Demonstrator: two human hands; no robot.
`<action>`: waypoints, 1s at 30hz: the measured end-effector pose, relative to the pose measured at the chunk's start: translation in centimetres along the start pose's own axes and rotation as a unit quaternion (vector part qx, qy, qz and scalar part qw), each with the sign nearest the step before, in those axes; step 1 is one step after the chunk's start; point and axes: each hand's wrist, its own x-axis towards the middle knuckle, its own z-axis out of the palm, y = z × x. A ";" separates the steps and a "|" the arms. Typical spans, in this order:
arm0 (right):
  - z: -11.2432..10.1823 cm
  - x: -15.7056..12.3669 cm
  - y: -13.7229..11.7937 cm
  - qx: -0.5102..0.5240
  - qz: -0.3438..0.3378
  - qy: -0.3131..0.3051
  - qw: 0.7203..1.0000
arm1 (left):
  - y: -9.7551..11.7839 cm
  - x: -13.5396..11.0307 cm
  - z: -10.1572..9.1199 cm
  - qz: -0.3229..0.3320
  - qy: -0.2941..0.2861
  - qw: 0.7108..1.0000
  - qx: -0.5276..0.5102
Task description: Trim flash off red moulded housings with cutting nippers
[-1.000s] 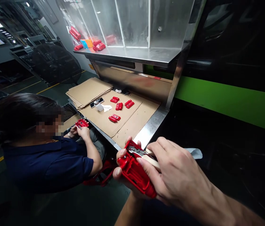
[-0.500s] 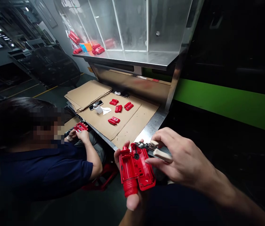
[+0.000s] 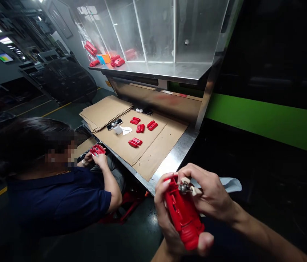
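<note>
My left hand (image 3: 169,225) is closed round a red plastic housing (image 3: 184,214), held low in front of me with its ribbed round end toward me. My right hand (image 3: 210,196) grips a small cutting tool with cream handles (image 3: 188,187), its metal tip pressed at the housing's upper edge. Both hands hang just off the corner of a steel workbench (image 3: 169,160).
Cardboard sheets (image 3: 153,145) cover the bench, with several red parts (image 3: 135,142), a phone and a white roll on them. More red parts lie on the upper steel shelf (image 3: 153,69). A seated person in a dark blue shirt (image 3: 60,200) holds a red part at the left.
I have turned the red housing from face-up to edge-on and shifted both hands right and lower. The cutter moved from the housing's top corner onto its upper edge.
</note>
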 end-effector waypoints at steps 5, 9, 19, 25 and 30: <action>-0.3 -0.6 0.1 0.140 0.139 -0.028 0.980 | -0.8 -0.4 1.0 0.147 -0.026 0.975 0.164; -2.0 -2.1 0.3 0.141 0.181 -0.054 0.972 | -1.6 2.5 -0.9 0.029 0.072 0.982 0.172; -15.2 -6.5 11.9 -0.336 0.552 0.196 0.737 | -1.5 7.1 -4.7 -0.332 0.238 0.855 -0.319; -13.5 -8.2 14.7 -0.309 0.566 0.118 0.755 | -1.6 7.4 -4.3 -0.340 0.219 0.837 -0.368; -5.5 -4.5 19.2 -0.284 0.472 -0.049 0.833 | -2.0 7.3 -5.2 -0.329 0.201 0.844 -0.373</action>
